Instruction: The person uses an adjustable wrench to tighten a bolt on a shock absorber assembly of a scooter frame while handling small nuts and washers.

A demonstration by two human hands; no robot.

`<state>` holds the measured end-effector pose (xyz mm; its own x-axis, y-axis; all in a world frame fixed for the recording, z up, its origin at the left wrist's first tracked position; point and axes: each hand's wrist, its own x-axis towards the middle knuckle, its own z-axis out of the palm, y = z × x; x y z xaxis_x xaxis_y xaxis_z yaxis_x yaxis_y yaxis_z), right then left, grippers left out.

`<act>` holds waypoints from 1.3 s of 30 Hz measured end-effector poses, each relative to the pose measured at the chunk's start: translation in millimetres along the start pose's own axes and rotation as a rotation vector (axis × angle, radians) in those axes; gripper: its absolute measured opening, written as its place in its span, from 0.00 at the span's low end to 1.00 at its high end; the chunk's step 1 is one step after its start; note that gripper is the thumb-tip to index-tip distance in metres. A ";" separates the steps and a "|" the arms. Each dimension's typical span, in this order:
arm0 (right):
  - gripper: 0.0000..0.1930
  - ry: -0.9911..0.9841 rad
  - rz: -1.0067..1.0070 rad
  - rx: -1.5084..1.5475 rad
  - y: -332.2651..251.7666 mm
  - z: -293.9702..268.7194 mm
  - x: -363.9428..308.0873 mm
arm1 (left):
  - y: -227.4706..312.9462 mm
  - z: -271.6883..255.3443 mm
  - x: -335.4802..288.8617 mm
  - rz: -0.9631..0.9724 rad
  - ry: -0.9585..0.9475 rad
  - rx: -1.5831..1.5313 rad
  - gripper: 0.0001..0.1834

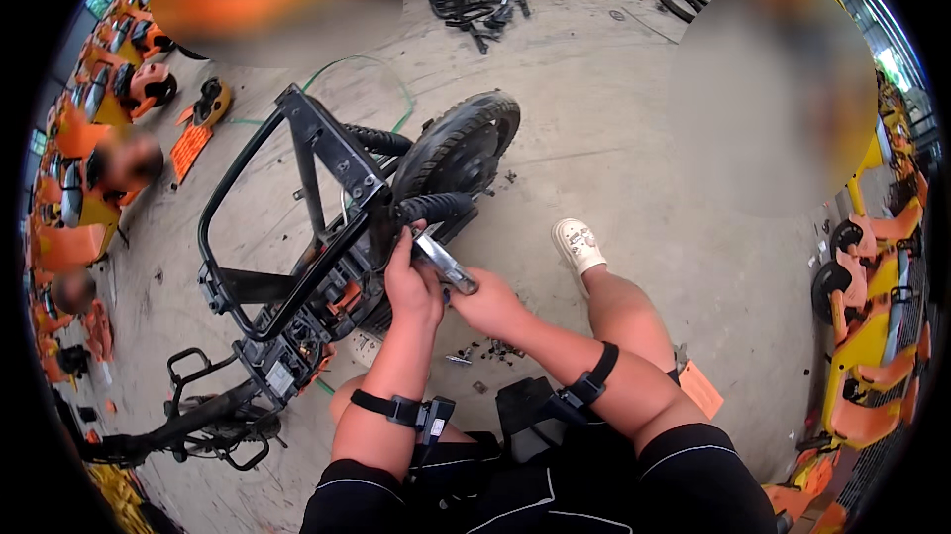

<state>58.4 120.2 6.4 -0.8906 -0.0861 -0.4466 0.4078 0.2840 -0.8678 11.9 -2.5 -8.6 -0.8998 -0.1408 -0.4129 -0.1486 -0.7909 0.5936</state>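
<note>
Our right hand [487, 304] grips a silver metal tool [446, 263] beside the black scooter frame [340, 153]; our left hand [412, 283] is curled near the tool's upper end, its hold unclear. The frame looks largely stripped; rear wheel [458, 160] and shock absorbers [436, 208] remain fitted.

Silver tool [445, 263] in right grip [487, 302] beside frame [339, 156]

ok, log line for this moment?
right hand: gripping silver tool | left hand: at tool's far end, beside black frame | wheel: on frame | small parts: on floor
</note>
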 end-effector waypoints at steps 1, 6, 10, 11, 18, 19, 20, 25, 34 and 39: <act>0.09 0.011 -0.039 0.000 4.0 2.8 -1.2 | 0.5 -2.6 -0.5 0.012 0.013 -0.013 0.12; 0.09 0.061 -0.085 0.025 -1.9 -0.5 -8.0 | -1.1 10.7 -5.5 0.030 0.038 0.001 0.11; 0.08 0.029 -0.084 0.032 5.5 3.9 3.0 | -0.2 16.3 -7.6 0.047 0.027 -0.024 0.12; 0.08 0.018 -0.093 0.054 5.9 2.6 2.7 | -1.0 14.8 -7.2 0.033 0.014 -0.033 0.12; 0.09 0.017 -0.173 0.104 13.2 0.0 -4.9 | -5.2 7.2 -0.9 0.036 0.034 -0.021 0.13; 0.10 0.005 -0.123 0.070 11.9 0.5 -2.6 | -7.0 4.8 0.6 0.058 0.036 -0.024 0.13; 0.10 -0.003 -0.075 0.034 -1.9 -1.9 0.1 | -5.8 8.1 -1.3 0.045 0.028 -0.040 0.13; 0.11 -0.003 -0.109 0.041 5.8 6.8 2.8 | 1.3 9.5 -8.2 0.045 0.020 -0.080 0.14; 0.12 -0.009 -0.087 0.109 2.2 -16.0 -3.3 | -1.8 8.3 -1.5 0.008 0.017 -0.057 0.17; 0.13 -0.021 -0.058 0.063 -4.5 -28.9 -7.1 | -6.9 0.4 4.1 -0.037 -0.053 -0.057 0.18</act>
<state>57.1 147.1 19.8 -0.9088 -0.1205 -0.3994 0.3684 0.2172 -0.9039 9.0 2.6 -14.1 -0.9147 -0.0804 -0.3961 -0.1600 -0.8279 0.5375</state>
